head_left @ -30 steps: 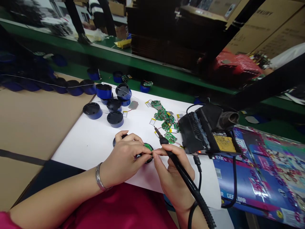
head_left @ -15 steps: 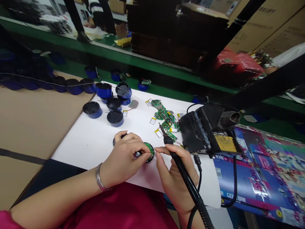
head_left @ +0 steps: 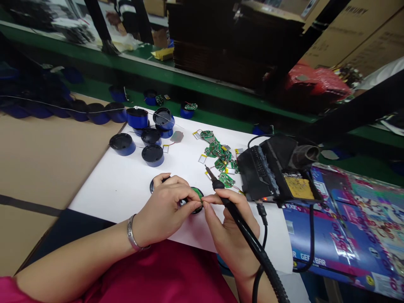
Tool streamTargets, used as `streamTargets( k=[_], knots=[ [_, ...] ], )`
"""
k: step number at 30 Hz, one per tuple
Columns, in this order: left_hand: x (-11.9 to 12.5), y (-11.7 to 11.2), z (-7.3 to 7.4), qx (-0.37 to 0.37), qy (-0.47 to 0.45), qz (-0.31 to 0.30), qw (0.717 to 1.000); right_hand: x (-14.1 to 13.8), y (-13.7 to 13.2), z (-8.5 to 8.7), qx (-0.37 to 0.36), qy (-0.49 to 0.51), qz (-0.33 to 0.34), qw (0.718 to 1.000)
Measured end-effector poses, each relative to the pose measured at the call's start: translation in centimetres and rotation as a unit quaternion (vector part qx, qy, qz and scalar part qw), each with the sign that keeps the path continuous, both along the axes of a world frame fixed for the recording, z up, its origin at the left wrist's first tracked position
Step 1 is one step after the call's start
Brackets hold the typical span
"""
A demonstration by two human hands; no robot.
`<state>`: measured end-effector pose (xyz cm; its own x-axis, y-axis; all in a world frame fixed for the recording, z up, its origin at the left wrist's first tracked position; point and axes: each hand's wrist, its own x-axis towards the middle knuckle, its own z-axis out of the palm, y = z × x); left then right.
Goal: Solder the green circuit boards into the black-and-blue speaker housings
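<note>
My left hand (head_left: 167,206) is closed, its thumb and forefinger pinched at a green circuit board (head_left: 198,192) in a round black-rimmed part. Another dark rim (head_left: 152,186) shows beyond my left knuckles; the hand hides whatever lies between. In my right hand (head_left: 229,235) is a soldering iron (head_left: 241,225), its tip pointing up and away over the white sheet, clear of the board. My right thumb and forefinger also meet at the board's right edge, close to my left fingertips. Whether they pinch a fine wire there is too small to tell.
Blue round cases with black tops (head_left: 152,155) stand at the left. Several green boards with small batteries (head_left: 221,158) lie beyond my hands. A black soldering stand (head_left: 259,172) with a yellow sponge (head_left: 298,187) is at the right. Behind runs a green shelf (head_left: 214,90); a person stands beyond it.
My right hand has moved slightly left, bringing its thumb and forefinger together at the board's edge. The iron's tip has shifted left with it. My left hand stays almost still.
</note>
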<state>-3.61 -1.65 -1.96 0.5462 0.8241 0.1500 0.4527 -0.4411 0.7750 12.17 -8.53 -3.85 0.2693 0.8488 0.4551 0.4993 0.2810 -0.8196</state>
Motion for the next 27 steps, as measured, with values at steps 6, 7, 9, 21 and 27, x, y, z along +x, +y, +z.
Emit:
streamTargets(
  k=[6,7,9,21,27],
  knots=[
    [-0.06,0.17,-0.26,-0.009,0.005,0.002,1.000,-0.05,0.15,0.32,-0.012,-0.002,-0.012,1.000],
    [-0.06,0.18,-0.27,-0.011,0.006,0.001,1.000,-0.04,0.17,0.33,-0.012,-0.005,-0.014,1.000],
    [-0.04,0.18,-0.22,-0.015,0.007,0.003,1.000,-0.02,0.17,0.31,-0.013,-0.010,-0.018,1.000],
    [-0.11,0.21,0.15,-0.042,-0.001,0.001,0.999,-0.19,0.16,0.47,-0.001,-0.011,-0.026,1.000],
    [-0.13,0.20,0.33,-0.031,-0.013,-0.013,0.999,-0.12,-0.11,0.33,0.010,-0.020,-0.010,1.000]
  ],
)
